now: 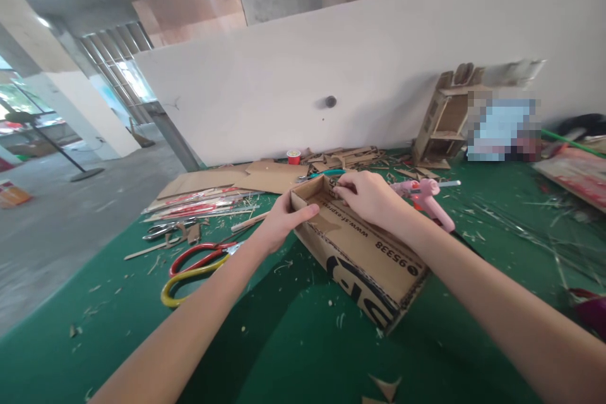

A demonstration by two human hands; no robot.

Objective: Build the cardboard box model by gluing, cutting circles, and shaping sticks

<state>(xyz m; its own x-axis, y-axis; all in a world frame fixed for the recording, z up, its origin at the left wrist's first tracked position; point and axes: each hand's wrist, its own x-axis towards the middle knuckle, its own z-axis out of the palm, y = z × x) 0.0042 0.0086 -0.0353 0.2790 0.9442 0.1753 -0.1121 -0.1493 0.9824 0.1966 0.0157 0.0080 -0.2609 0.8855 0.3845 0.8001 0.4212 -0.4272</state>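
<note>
An open, long cardboard box [360, 278] with black printing sits tilted away from me above the green table. My left hand [284, 221] is closed round its far left corner, thumb over the rim and fingers on the outside. My right hand [364, 192] reaches over the right wall, its fingers bent and pinched together at the far inner corner. Whether a small piece is between those fingertips is hidden. Left of the box lie scissors [177, 287] with a red and a yellow handle. A pink glue gun [433, 202] with a glue stick lies just beyond my right forearm.
Flat cardboard sheets [213, 180] and scraps lie along the white wall [265, 88]. A red cup [293, 156] stands there. Metal pliers-like tools [173, 227] lie at left. A cardboard structure [440, 123] stands at back right. Clear strips and shavings litter the green table [118, 328].
</note>
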